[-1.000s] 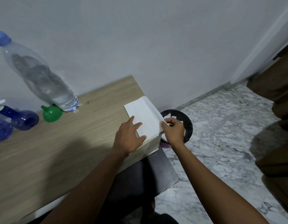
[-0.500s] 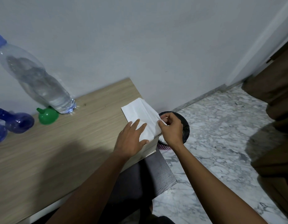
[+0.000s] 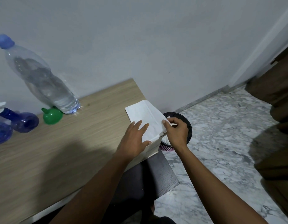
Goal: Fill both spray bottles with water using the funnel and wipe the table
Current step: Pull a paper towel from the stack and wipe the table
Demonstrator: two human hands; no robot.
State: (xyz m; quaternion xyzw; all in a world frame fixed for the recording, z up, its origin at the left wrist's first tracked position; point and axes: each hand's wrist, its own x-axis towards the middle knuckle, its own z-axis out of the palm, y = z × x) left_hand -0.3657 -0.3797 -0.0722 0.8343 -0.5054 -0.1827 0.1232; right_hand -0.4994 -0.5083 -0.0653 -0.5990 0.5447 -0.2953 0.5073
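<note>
Over at the right-hand corner of the wooden table (image 3: pixel 59 151), roughly dead centre of the view, a folded white tissue (image 3: pixel 143 113) lies flat on the top, with its right edge running along the table's edge. So that's where the wiping stuff is.

Left hand (image 3: pixel 133 141) comes in from 6 o'clock and sits flat on the tissue's near half, fingers straight and spread, just pressing down, not curled round anything. Right hand (image 3: pixel 176 133) is at the tissue's 3 o'clock side, and its thumb and fingertips are pinching the tissue's edge right at the table corner. The other fingers are curled in.

Rest of the task gear is way off toward 9 o'clock, well apart from both hands. Clear water bottle (image 3: pixel 43 83) with a blue cap stands against the wall, partly filled. Green funnel (image 3: pixel 52 115) sits just beside its base at about 7 o'clock, can't tell if they touch. Two blue spray bottles (image 3: pixel 25 122) are at the far 9 o'clock edge, one partly cut off by the frame, with a white spray head poking up.

Down on the marble floor (image 3: pixel 220 126), a black-rimmed bin (image 3: pixel 189 126) sits directly under the right hand, something white inside. Dark stool (image 3: pixel 156 175) is tucked below the table corner at 6 o'clock.
</note>
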